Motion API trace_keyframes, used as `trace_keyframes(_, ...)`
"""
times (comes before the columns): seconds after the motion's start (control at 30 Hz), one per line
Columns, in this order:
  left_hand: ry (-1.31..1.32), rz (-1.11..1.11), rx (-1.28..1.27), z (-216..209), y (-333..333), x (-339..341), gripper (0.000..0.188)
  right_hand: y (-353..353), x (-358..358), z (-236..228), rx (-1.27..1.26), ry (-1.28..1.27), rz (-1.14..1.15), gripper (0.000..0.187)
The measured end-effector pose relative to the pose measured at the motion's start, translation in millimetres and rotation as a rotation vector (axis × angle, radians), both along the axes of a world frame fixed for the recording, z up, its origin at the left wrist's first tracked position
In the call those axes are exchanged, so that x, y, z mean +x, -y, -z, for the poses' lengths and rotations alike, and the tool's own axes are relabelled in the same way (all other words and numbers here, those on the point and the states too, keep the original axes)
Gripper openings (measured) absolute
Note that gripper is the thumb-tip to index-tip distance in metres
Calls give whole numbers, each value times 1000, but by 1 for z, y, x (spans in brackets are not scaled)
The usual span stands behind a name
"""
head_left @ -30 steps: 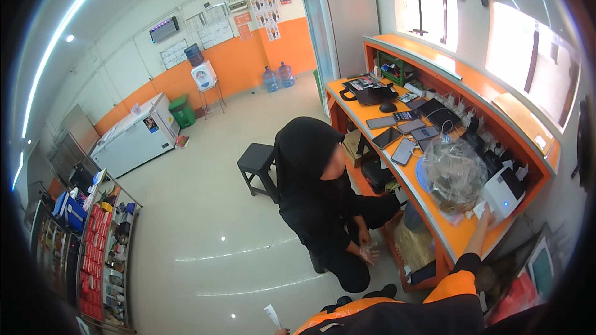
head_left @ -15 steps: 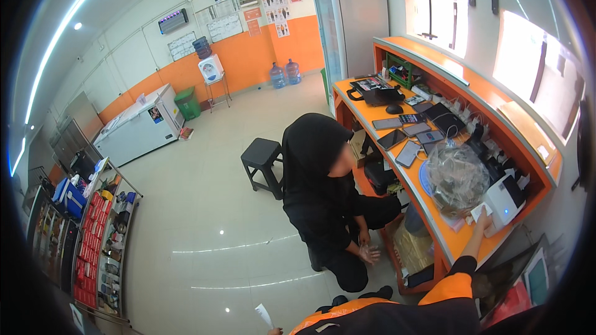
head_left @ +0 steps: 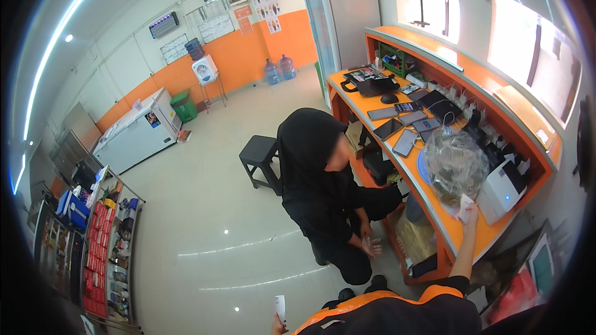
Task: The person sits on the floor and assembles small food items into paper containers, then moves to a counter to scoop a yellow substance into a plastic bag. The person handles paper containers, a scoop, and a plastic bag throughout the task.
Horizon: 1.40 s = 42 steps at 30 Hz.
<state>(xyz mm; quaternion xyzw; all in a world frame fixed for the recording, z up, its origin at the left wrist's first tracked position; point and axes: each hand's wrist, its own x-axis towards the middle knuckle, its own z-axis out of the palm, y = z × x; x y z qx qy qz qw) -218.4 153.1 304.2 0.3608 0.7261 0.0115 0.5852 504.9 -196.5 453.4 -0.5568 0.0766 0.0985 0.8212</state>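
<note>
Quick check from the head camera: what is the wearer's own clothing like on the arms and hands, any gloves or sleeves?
No gloves: both hands are bare. The right hand ends a bare forearm that emerges from a short orange sleeve with a black cuff edge. Only the fingertips of the left hand show at the lower edge. No watch or rings can be made out.

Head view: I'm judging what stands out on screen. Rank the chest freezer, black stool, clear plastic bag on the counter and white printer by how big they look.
1. Chest freezer
2. Plastic bag
3. Printer and stool: look alike, so unranked.
The freezer stands farthest away, so it is truly the biggest.
</note>
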Motion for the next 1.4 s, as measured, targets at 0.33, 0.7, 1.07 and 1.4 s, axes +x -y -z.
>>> trace_keyframes(0.33,156,93,115,3,18,36,47,-66,-56,-18,-663,187,-1230,35)
trace_keyframes(0.7,118,158,530,-61,47,107,40,-291,-218,-67,-258,248,-1597,28)
trace_keyframes(1.07,375,29,713,-204,77,184,31,-300,-297,-35,-243,87,-1716,31)
trace_keyframes(1.4,429,392,670,-169,103,223,43,-266,-291,-36,-312,42,-1716,11)
